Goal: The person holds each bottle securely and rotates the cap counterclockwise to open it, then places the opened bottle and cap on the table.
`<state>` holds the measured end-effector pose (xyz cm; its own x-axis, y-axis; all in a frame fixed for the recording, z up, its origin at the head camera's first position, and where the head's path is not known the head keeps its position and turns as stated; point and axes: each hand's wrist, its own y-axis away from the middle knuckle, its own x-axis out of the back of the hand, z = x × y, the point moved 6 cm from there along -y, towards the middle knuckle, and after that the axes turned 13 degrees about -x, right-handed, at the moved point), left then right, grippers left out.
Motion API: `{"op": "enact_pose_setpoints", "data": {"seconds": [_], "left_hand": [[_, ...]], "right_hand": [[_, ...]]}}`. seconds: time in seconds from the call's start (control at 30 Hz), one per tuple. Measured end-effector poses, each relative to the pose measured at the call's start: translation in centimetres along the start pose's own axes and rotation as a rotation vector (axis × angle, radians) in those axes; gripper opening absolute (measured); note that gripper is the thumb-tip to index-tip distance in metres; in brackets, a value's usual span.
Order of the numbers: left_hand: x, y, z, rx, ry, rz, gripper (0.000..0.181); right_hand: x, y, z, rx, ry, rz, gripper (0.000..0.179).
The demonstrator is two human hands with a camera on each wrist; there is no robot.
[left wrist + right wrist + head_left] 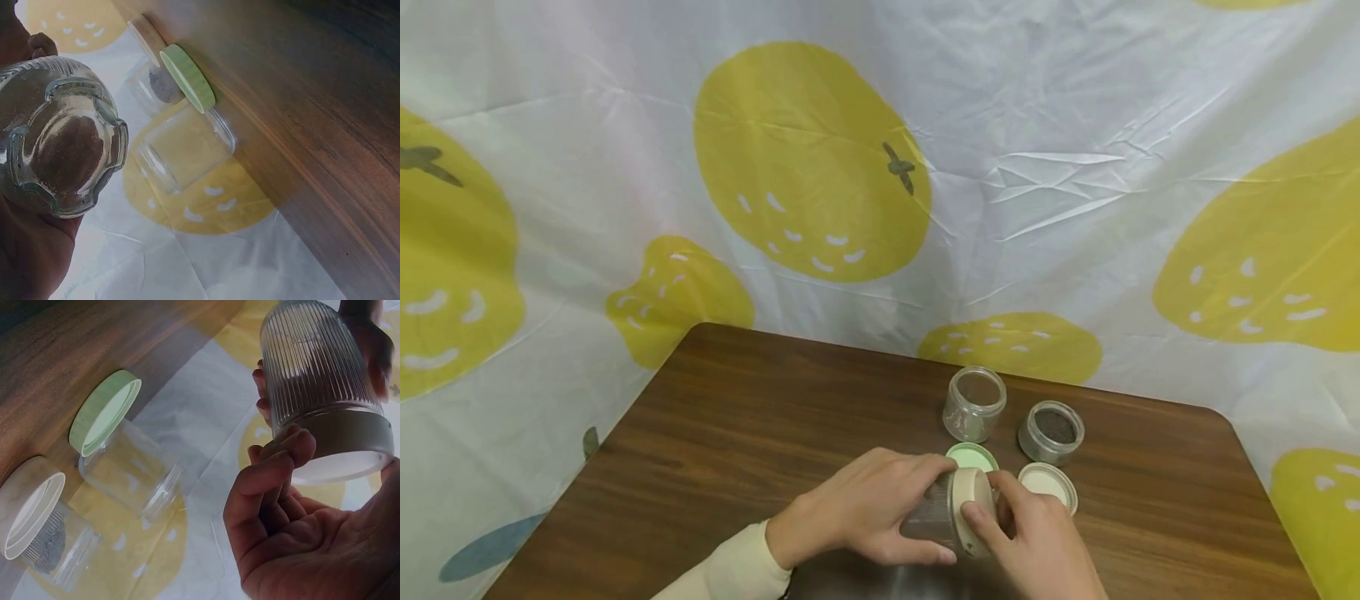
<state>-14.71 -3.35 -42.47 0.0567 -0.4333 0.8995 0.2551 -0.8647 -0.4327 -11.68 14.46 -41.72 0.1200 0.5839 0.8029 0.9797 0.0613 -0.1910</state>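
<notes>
My left hand [880, 508] grips the body of a clear ribbed glass jar [928, 517], tilted nearly on its side above the table. Its beige lid [967, 500] is on the jar's mouth, and my right hand [1037, 533] holds the lid's edge between thumb and fingers. The left wrist view shows the jar's base [69, 137]; something brown appears through the glass, but whether it is contents cannot be told. From the right wrist, the curled fingers [269, 475] touch the lid band [350, 434].
Behind the hands, a clear jar [973, 408] and a shorter jar with dark powder [1051, 433] stand uncovered on the brown wooden table [760, 400]. A green lid [972, 457] and a cream lid [1048, 487] lie before them. A lemon-print cloth [820, 317] hangs behind.
</notes>
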Motion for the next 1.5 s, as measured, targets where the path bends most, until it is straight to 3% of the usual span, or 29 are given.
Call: {"op": "enact_pose_setpoints", "data": {"seconds": [0.27,0.47,0.73,1.13,1.5], "left_hand": [[0.2,0.1,-0.1,0.004,-0.003,-0.002,0.083],[0.2,0.1,-0.1,-0.005,-0.019,0.005,0.083],[0.1,0.0,-0.1,-0.006,-0.018,0.009,0.085],[0.1,0.2,-0.1,0.01,0.026,-0.001,0.081],[0.2,0.1,-0.1,0.021,0.044,0.012,0.078]], "right_hand": [[0.2,0.0,-0.5,0.127,-0.018,0.011,0.025],[0.3,0.0,-0.4,0.142,-0.022,0.009,0.033],[0.2,0.1,-0.1,0.144,-0.055,-0.009,0.05],[0.4,0.6,-0.3,0.359,-0.083,0.046,0.086],[0.2,1.0,-0.7,0.405,-0.061,0.029,0.094]]}}
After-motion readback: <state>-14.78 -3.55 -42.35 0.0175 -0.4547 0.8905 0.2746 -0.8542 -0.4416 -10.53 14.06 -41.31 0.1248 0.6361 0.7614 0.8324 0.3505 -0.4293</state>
